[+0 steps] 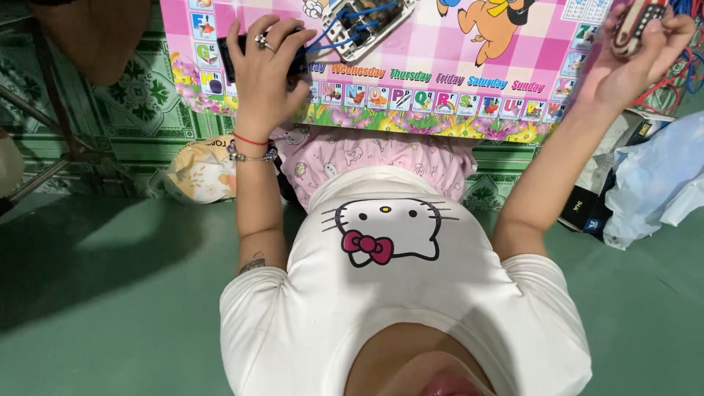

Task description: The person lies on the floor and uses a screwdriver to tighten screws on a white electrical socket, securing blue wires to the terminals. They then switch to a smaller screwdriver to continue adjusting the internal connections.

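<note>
Two hands over pink table (469,51): left hand (265,62) gripping black part (229,55), right hand (636,55) gripping screwdriver handle (636,23).

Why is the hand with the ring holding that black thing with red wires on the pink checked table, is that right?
Not quite. In the head view the wires are blue, not red. The left hand, the one with the ring, does grip the black part on the pink checked table.

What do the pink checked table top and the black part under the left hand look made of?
The table top looks like glossy printed laminate or plastic sheet: flat, with sharp colourful pictures. The black part under the left hand looks like matte moulded plastic, though it is mostly covered. Blue wires running from it seem plastic-insulated.
</note>
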